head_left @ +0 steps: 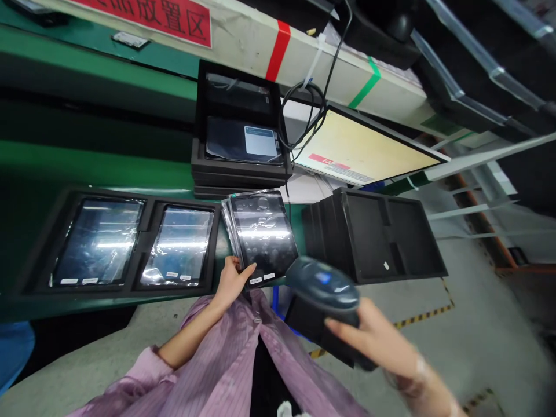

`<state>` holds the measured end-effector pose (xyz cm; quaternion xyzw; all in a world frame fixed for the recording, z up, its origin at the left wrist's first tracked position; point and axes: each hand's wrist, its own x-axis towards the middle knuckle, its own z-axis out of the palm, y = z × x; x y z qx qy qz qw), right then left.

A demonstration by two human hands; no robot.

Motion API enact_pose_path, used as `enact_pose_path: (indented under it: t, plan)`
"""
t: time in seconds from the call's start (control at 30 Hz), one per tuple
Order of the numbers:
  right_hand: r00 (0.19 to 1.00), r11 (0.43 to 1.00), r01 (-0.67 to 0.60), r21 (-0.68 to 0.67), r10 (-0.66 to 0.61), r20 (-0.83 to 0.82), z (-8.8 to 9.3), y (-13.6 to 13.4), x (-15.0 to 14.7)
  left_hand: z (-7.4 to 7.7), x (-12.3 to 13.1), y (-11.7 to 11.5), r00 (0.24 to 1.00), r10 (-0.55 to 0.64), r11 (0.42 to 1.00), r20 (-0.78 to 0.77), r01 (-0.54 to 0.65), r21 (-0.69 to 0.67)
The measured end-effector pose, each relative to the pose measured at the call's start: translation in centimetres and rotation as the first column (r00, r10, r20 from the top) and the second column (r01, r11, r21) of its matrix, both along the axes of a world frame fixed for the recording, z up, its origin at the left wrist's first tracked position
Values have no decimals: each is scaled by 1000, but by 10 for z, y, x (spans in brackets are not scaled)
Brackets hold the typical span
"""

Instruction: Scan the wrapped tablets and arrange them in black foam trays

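Observation:
My left hand pinches the lower left edge of a tablet that tops a small stack in clear film. White labels run along that tablet's near edge, close to my thumb. In my right hand is a dark barcode scanner, slightly blurred, its head pointing left toward the tablet's lower right corner. To the left, a black foam tray carries two more film-wrapped tablets, one per compartment. The fingers of my right hand wrap round the scanner's handle.
Behind the stack, piled foam trays hold tablets in the top one. On the right stand several black trays, the outermost with bare compartments. A monitor leans beyond, with a looped cable hanging before it. A shelf beam crosses above.

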<state>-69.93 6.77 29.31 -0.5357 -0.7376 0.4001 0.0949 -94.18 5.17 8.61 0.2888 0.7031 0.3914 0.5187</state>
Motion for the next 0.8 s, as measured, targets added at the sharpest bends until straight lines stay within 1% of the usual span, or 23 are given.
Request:
enact_pose_path:
  t: [0.03, 0.07, 0.1, 0.13, 0.17, 0.2, 0.23, 0.27, 0.33, 0.47, 0.53, 0.67, 0.73, 0.8]
  plan:
    - [996, 988, 31, -153, -42, -73, -17, -10, -9, 1, 0, 0, 1000, -3, 1000, -7, 3, 4]
    - [985, 953, 75, -294, -117, -128, -32, -18, -17, 2, 1, 0, 1000, -5, 1000, -14, 5, 5]
    - [965, 895, 124, -428, -210, -158, -44, -26, -23, 3, 1, -1, 1000, -6, 1000, -18, 6, 8]
    - [938, 826, 168, -538, -302, -171, -54, -31, -28, 4, 1, -1, 1000, -4, 1000, -24, 4, 11]
    - [908, 760, 203, -617, -383, -173, -60, -35, -31, 5, 1, -1, 999, 0, 1000, -32, 0, 14]
    - [879, 708, 225, -669, -444, -175, -64, -38, -33, 6, 2, -1, 999, 3, 1000, -38, -3, 18]
    - [853, 680, 243, -692, -490, -182, -66, -39, -35, 6, 2, -1, 999, 7, 1000, -43, -6, 22]
    - [835, 670, 252, -698, -515, -193, -66, -40, -35, 6, 2, -1, 999, 8, 1000, -45, -7, 24]
    - [827, 678, 259, -688, -523, -205, -65, -40, -35, 5, 2, -1, 999, 10, 1000, -52, -9, 24]
    - [865, 728, 241, -642, -461, -198, -66, -39, -34, 1, 3, -3, 999, -1, 1000, -48, 2, 26]
    - [870, 742, 237, -627, -450, -204, -66, -40, -33, 0, 3, -3, 999, -15, 1000, -31, 16, 25]
    - [855, 732, 253, -633, -475, -208, -63, -41, -31, 2, 4, -3, 998, -53, 999, -16, 53, 10]
    - [858, 730, 232, -643, -465, -219, -61, -42, -30, 3, 4, -3, 997, -63, 998, -47, 63, 14]
    - [863, 741, 202, -640, -444, -242, -60, -44, -30, 5, 5, -3, 994, -68, 997, -90, 71, 22]
